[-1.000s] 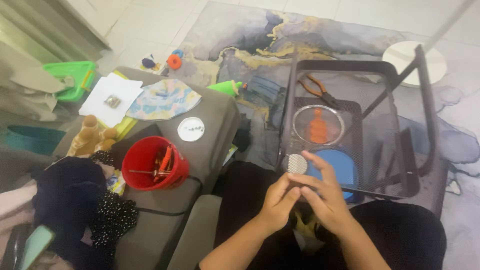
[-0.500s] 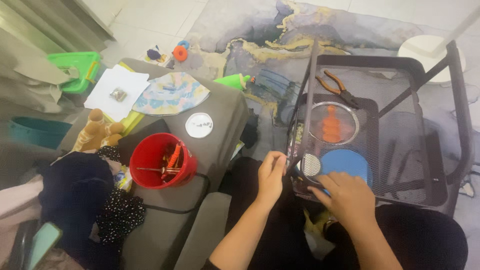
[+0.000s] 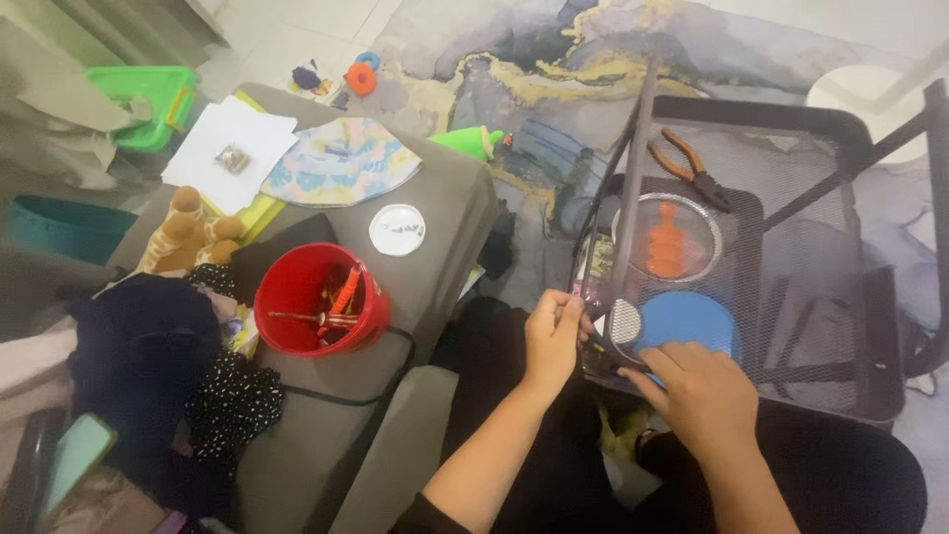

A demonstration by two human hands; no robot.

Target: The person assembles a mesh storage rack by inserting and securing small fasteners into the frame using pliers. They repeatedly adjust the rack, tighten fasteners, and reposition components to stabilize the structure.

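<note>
My left hand (image 3: 554,338) pinches the near left corner of a dark tray (image 3: 746,213) that lies on a black mesh table (image 3: 820,247). At the tray's near edge, my right hand (image 3: 697,391) has its fingers curled on the rim beside a blue round disc (image 3: 692,318). A small white mesh disc (image 3: 623,321) sits between my hands. Farther back on the tray is a clear round dish (image 3: 667,237) with an orange piece inside. Pliers (image 3: 689,168) with orange handles lie on the mesh behind the tray.
To my left, a grey cushioned seat holds a red bucket (image 3: 316,297) of tools, a white round lid (image 3: 396,229), a patterned cloth (image 3: 341,161), papers (image 3: 227,148), a plush toy (image 3: 188,232) and dark clothes (image 3: 148,356). A green bin (image 3: 148,99) stands far left.
My hands were joined in front of me a second ago. They have since separated and moved onto the dark tray's near edge, left at the corner, right by the blue disc.
</note>
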